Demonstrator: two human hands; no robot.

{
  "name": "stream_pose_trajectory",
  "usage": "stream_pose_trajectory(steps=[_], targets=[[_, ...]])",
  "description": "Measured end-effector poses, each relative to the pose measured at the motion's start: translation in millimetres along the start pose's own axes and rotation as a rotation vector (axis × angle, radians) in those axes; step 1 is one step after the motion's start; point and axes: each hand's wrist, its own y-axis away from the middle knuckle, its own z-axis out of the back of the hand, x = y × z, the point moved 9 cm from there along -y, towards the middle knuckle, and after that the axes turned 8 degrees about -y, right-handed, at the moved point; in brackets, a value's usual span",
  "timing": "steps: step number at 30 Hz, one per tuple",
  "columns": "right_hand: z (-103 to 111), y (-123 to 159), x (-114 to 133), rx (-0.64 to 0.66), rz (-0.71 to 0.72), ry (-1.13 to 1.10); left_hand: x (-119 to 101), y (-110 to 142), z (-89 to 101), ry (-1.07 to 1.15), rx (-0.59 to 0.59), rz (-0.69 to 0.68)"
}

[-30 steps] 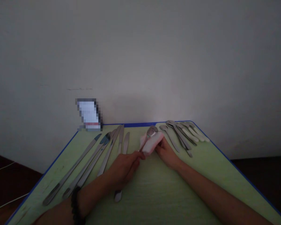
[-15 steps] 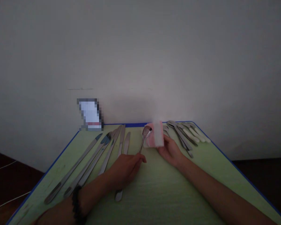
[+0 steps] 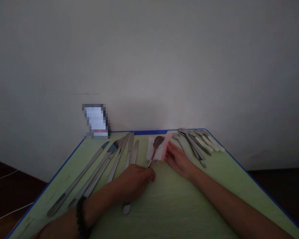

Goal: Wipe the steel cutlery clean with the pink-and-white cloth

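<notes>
Green table [image 3: 164, 205], blue-edged. Near far edge's middle, spoon [image 3: 158, 142] pinched by handle in left hand [image 3: 137, 179]; pink-and-white cloth [image 3: 151, 149] (behind bowl) pinched in right hand [image 3: 179, 159].

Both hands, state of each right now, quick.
Left hand: closed, holding a spoon by its handle.
Right hand: holding a pink-and-white cloth by its edge.

A pale wall [image 3: 149, 59] (faintly scuffed) rises behind the green table [image 3: 179, 205].
</notes>
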Motion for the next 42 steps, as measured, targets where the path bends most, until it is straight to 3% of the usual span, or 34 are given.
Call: stream_pose_trajectory(steps=[5, 10, 17, 26, 36, 42], targets=[[-5, 2, 0, 0.034, -0.019, 0.024, -7, 0, -1.3, -0.062, 0.059, -0.054], [-7, 2, 2, -0.004, 0.016, 0.11, -6, -1, -1.0, -0.066, 0.027, -0.027], [4, 3, 7, -0.097, 0.086, 0.114, 0, -1, -3.7, -0.01, -0.01, 0.016], [10, 0, 4, -0.148, 0.045, 0.016, 0, 0, -2.7, -0.013, -0.003, 0.042], [7, -3, -2, -0.061, -0.059, -0.081, 2, 1, -3.1, 0.006, -0.012, 0.045], [-6, 2, -4, 0.072, -0.147, -0.11, 1, 0, -3.9, 0.018, 0.004, 0.026]])
